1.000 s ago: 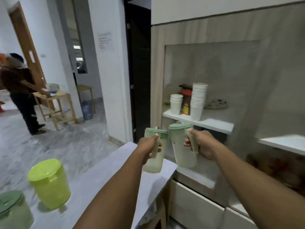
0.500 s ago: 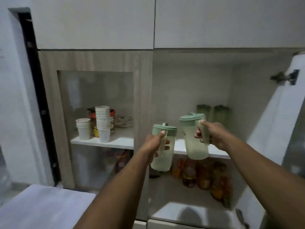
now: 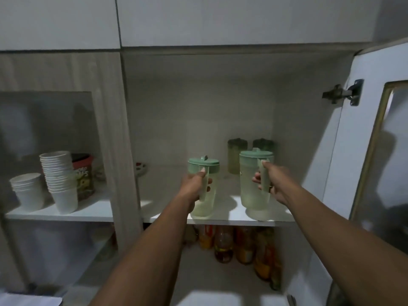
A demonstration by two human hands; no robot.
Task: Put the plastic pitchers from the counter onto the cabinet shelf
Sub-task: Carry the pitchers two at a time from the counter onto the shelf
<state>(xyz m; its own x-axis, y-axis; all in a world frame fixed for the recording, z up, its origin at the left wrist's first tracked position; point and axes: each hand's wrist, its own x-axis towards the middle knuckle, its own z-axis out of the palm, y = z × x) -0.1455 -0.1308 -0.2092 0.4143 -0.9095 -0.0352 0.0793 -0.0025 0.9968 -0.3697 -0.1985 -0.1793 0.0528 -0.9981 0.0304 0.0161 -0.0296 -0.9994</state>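
Observation:
Two pale green plastic pitchers with darker green lids are at the front of the white cabinet shelf (image 3: 231, 218). My left hand (image 3: 195, 188) grips the handle of the left pitcher (image 3: 204, 173), whose base is at the shelf's front edge. My right hand (image 3: 273, 182) grips the handle of the right pitcher (image 3: 251, 184), which looks set down on the shelf. Two more green pitchers (image 3: 237, 154) stand upright at the back of the same shelf, partly hidden by the right pitcher.
The cabinet door (image 3: 373, 151) stands open at the right. Behind glass at the left are stacks of white paper cups (image 3: 59, 180) and a red-lidded jar (image 3: 85, 175). Several bottles (image 3: 234, 244) fill the shelf below. A small bowl (image 3: 141, 168) sits at the shelf's back left.
I have turned from the counter to face the cabinet and come closer. Both hands have carried the pitchers forward and down onto the shelf's front.

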